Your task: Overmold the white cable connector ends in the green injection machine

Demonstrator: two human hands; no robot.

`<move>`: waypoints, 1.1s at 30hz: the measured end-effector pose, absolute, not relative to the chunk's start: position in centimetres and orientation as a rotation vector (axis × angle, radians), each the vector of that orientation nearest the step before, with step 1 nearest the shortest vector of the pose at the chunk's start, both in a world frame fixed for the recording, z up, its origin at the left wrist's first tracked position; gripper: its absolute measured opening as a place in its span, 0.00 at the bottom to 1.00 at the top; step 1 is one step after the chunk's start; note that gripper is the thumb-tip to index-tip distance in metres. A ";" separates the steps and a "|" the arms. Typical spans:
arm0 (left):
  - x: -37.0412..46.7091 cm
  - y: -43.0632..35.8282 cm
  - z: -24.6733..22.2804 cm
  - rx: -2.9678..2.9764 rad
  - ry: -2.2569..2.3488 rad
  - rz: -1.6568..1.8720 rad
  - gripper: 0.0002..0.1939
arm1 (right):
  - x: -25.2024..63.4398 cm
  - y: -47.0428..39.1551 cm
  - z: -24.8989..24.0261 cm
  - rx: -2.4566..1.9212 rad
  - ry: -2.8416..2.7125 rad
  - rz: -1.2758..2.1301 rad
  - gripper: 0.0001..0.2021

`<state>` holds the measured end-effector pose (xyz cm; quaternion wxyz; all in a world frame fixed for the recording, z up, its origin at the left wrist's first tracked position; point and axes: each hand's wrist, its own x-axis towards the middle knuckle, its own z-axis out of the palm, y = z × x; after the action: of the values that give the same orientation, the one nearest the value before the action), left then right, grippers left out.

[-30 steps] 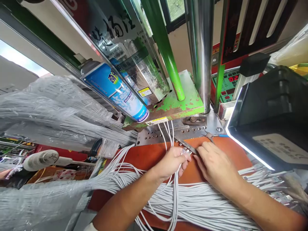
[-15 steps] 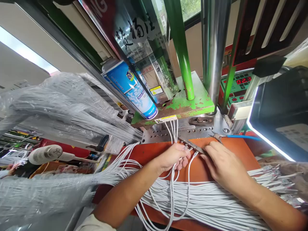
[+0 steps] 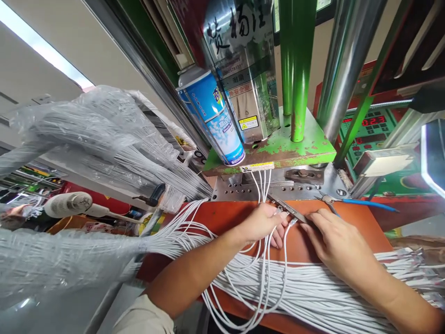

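My left hand is closed on a white cable's plug end, its fingers pressed against a narrow metal bar. The exact grip is partly hidden by the fingers. My right hand pinches the right end of that bar between thumb and fingers, holding it slanted above the orange-brown tabletop. One cable plug sits at the bar's lower edge, between my hands. Several white cables hang down from the bar. Behind it, several more cable ends come out from under the press plate.
Blue-handled pliers lie right of the bar. A spray can stands on the green press plate. A thick bundle of white cables crosses the table's front. A control panel is at right, a white fan at left.
The head view has turned, so the scene sits farther right in the picture. Both hands stay at the metal bar, with the left fingers slightly shifted around the plug.
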<state>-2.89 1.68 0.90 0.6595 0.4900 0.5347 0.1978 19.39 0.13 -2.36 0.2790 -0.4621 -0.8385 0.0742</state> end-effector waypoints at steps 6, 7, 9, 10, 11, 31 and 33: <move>-4.6 1.8 0.7 1.267 1.403 0.713 0.17 | 19.3 0.1 -2.3 -1.238 -2.225 0.216 0.15; -4.6 1.8 0.7 1.261 1.405 0.697 0.15 | 19.3 0.1 -2.2 -1.233 -2.228 0.225 0.15; -4.4 1.7 0.7 1.245 1.412 0.636 0.13 | 19.2 0.2 -2.2 -1.221 -2.238 0.244 0.14; -4.2 1.7 0.7 1.235 1.414 0.618 0.12 | 19.1 0.2 -2.2 -1.210 -2.242 0.253 0.14; -4.1 1.7 0.8 1.224 1.413 0.615 0.12 | 19.1 0.3 -2.2 -1.197 -2.246 0.260 0.14; -3.7 1.9 0.6 1.125 1.329 0.645 0.14 | 19.3 0.3 -2.4 -1.105 -2.257 0.320 0.12; -4.3 2.1 0.5 1.198 1.364 0.625 0.16 | 19.5 0.4 -2.7 -1.175 -2.206 0.274 0.13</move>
<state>-4.26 2.05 0.52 0.5735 0.5111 0.5821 0.2667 19.53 0.39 -2.66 0.3083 -0.4445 -0.8347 0.1037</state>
